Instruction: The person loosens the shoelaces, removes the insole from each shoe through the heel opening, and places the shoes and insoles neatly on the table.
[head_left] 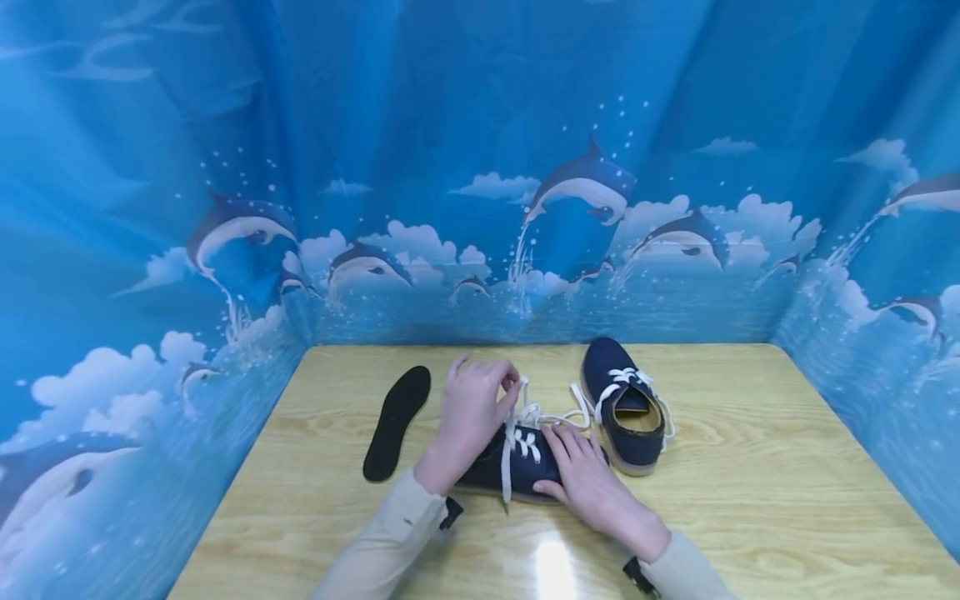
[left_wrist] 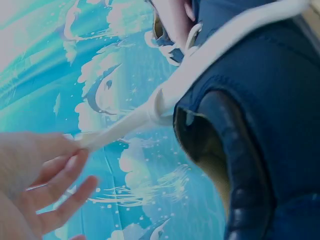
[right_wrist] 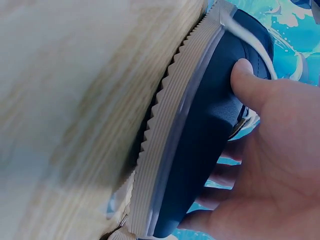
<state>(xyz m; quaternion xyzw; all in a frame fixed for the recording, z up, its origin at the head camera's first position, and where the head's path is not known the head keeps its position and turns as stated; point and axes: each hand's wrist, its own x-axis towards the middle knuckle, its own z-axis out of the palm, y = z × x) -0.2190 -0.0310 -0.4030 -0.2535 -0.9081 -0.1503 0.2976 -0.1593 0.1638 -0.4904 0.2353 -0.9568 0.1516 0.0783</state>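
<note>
A dark navy lace-up shoe [head_left: 534, 479] lies on the wooden table, its heel end partly hidden behind my left hand [head_left: 476, 408]. That hand, raised over the shoe's opening, pinches a white shoelace [left_wrist: 122, 125] between thumb and fingers. In the left wrist view the lace runs taut from the fingertips to a loop or knot above the tongue. My right hand [head_left: 588, 487] holds the toe end, thumb [right_wrist: 245, 75] on the near side and fingers laid over the top. One loose lace end hangs down the shoe's near side; another trails to the right.
A second navy shoe [head_left: 637, 442] with white laces stands at the right, just beyond the held shoe's toe. At the left lies a black insole [head_left: 397, 421]. A blue dolphin-print curtain [head_left: 480, 208] encloses the table [head_left: 750, 500] at the back and sides.
</note>
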